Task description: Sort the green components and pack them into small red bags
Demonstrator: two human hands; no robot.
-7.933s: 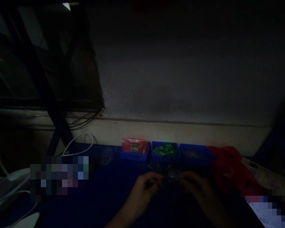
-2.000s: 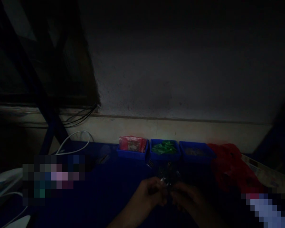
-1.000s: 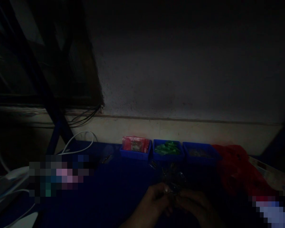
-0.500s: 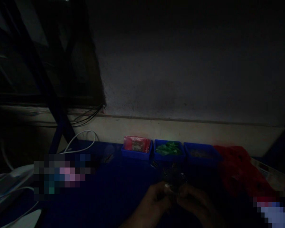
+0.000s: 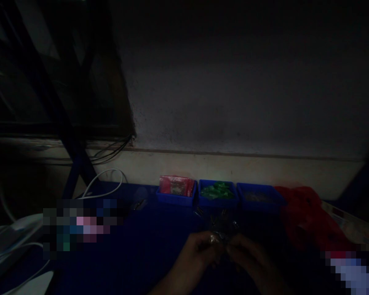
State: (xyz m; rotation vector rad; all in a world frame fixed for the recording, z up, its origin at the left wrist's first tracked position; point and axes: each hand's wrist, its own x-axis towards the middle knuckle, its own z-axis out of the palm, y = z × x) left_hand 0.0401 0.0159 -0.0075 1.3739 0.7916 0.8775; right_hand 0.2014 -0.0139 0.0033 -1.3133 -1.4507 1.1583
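Note:
Close together over the dark blue table, my left hand (image 5: 198,252) and my right hand (image 5: 247,256) are both closed, fingertips almost meeting. Between thumb and fingers the left pinches a small shiny plastic packet (image 5: 214,238). The right hand's fingertips pinch at the packet's right side; its contents are too dark to make out. Just beyond the fingers lie several clear plastic packets (image 5: 223,221) in a loose pile, some with thin metallic glints.
Along the wall stand a blue bin with pink packets (image 5: 176,185), a blue bin with green packets (image 5: 217,190) and a blue bin with dull, clear-looking pieces (image 5: 258,197). Red cloth-like material (image 5: 307,217) lies at the right. A white cable (image 5: 121,180) loops at the left.
Both hands stay close together with small finger movements at the packet. The right fingertips have shifted slightly, and the packet shows more glint. The view has moved a little.

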